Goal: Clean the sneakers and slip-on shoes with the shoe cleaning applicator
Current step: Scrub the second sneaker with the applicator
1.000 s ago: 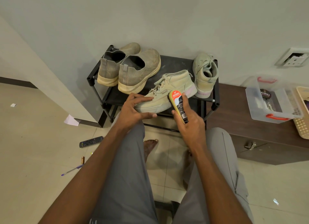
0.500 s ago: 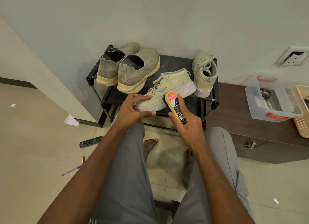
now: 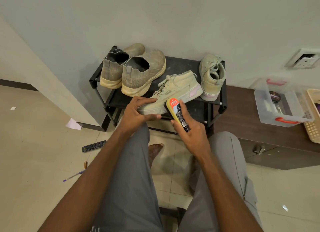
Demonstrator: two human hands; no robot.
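- Four shoes counted on black shoe rack [image 3: 187, 64]: two slip-on shoes, two sneakers.
- Slip-on shoes, left one [image 3: 117, 65] and right one [image 3: 143, 74], side by side at 11 o'clock, heels toward camera.
- Lying sneaker [image 3: 174, 91] at rack front edge, toe at 8 o'clock; second sneaker [image 3: 212, 76] just beside it at 2 o'clock.
- Left hand [image 3: 136, 114] gripping toe of lying sneaker, fingers curled around it.
- One shoe cleaning applicator [image 3: 176, 114] gripped in right hand [image 3: 192, 136], its top end touching lying sneaker's sole edge.
- Floor at 8 o'clock: one remote control [image 3: 94, 146], one pen [image 3: 74, 175], one battery [image 3: 85, 165].
- One clear box [image 3: 284, 103] at 3 o'clock on brown cabinet [image 3: 242, 121].
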